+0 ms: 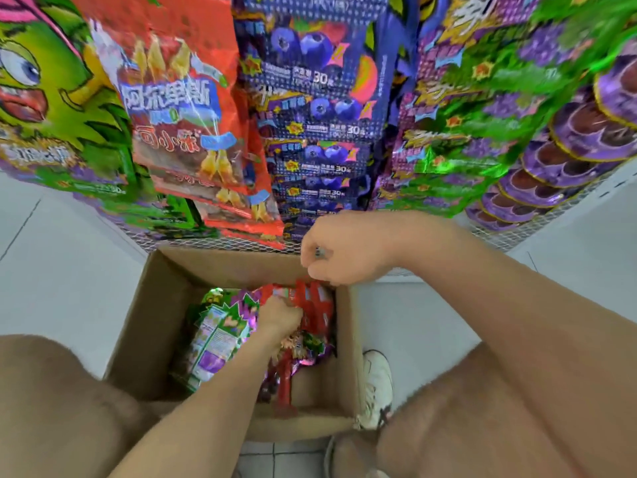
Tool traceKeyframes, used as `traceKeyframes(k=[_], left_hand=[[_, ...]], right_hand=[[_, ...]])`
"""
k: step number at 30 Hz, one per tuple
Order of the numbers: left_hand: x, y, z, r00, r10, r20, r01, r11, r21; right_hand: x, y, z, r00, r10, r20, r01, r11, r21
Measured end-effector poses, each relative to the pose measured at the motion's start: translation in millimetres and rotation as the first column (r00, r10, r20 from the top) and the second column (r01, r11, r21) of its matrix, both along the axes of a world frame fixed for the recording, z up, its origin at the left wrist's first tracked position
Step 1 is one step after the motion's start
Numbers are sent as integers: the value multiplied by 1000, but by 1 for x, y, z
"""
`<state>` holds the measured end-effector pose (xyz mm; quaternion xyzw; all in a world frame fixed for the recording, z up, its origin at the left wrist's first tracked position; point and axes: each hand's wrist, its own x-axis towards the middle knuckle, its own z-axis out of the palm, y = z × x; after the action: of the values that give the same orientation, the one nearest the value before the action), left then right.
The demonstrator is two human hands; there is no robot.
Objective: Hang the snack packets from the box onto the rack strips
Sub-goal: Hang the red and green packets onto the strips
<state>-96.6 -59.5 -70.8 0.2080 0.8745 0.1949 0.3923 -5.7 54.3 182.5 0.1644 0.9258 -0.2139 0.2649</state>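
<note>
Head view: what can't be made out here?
Head view only:
- Rack strips: hidden behind hanging packets.
- Left hand: fingertips buried among red packets in the box.
- Right hand: curled fingers hide what it holds.
- Green packets: print blurred.

- Pale tiled floor (58, 281) spreads out to the left and right.
- A thin dark seam (21, 232) slants across the tiles near the left edge.
- The white wire rack (206, 240) meets the floor at its foot.
- Tile joints (274, 455) cross at the bottom edge.
- The light falls soft and even.
</note>
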Motion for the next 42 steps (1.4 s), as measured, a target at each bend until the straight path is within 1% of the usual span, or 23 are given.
traceKeyframes(k=[3,4,6,9,12,13,15,18,19,20,21,22,24,25,27,29,31,33,34,36,38,40,42], left_hand=[[-4,2,23,969,138,206,-155,985,71],[-6,2,36,951,153,267,-182,980,85],[-10,1,71,929,112,352,-150,985,83],[-16,-9,127,899,67,433,-103,993,60],[-22,-29,177,884,58,465,-105,992,75],[-24,-37,191,878,52,476,-114,988,101],[-30,-53,216,869,64,491,-153,978,143],[-39,-74,245,904,50,425,-145,971,193],[-43,-80,252,931,37,363,-127,966,227],[-46,-85,259,964,28,263,-105,954,282],[-47,-90,265,991,32,132,-77,933,352],[-48,-94,270,998,56,-3,-49,901,431],[-52,-99,278,963,138,-230,21,815,579],[-55,-101,283,934,167,-316,72,778,624],[-63,-105,296,897,142,-419,179,751,636],[-68,-109,315,897,75,-436,268,691,671],[-70,-109,339,886,47,-461,342,605,719],[-74,-103,362,862,99,-497,382,517,766],[-77,-98,372,857,145,-495,372,492,787],[-83,-85,395,846,191,-498,357,492,794],[-87,-73,417,878,180,-444,297,523,799],[-87,-62,438,937,141,-320,204,522,828],[-89,-54,450,976,108,-190,108,517,849]], right_hand=[[0,5,-6,998,-8,60,7,1000,17],[-1,5,-7,998,-14,65,12,999,30],[-5,2,-6,999,-19,45,16,997,70],[-8,-11,2,999,4,41,-10,989,146],[-4,-36,15,998,-12,70,-1,984,178],[-5,-46,15,998,-6,55,-4,983,182],[-8,-70,12,999,20,-42,-13,987,163],[-16,-88,-1,959,-13,-284,58,987,150],[-17,-89,-2,932,-53,-360,105,986,127],[-17,-89,1,903,-105,-416,152,985,83],[-15,-87,5,875,-164,-455,198,980,28],[-12,-86,13,844,-218,-490,236,971,-27],[-7,-84,26,762,-319,-564,283,947,-154],[-5,-84,32,713,-384,-587,285,923,-258],[-2,-87,44,603,-520,-606,265,846,-462],[-2,-95,57,471,-596,-651,238,796,-556],[-5,-101,70,319,-629,-709,218,776,-591],[-11,-105,86,193,-613,-766,232,787,-572],[-15,-105,94,131,-595,-793,253,794,-553],[-22,-104,113,13,-567,-824,315,784,-534],[-28,-101,133,-55,-514,-856,385,780,-493],[-36,-96,147,-93,-466,-880,436,775,-457],[-44,-91,157,-132,-458,-879,452,762,-464]])
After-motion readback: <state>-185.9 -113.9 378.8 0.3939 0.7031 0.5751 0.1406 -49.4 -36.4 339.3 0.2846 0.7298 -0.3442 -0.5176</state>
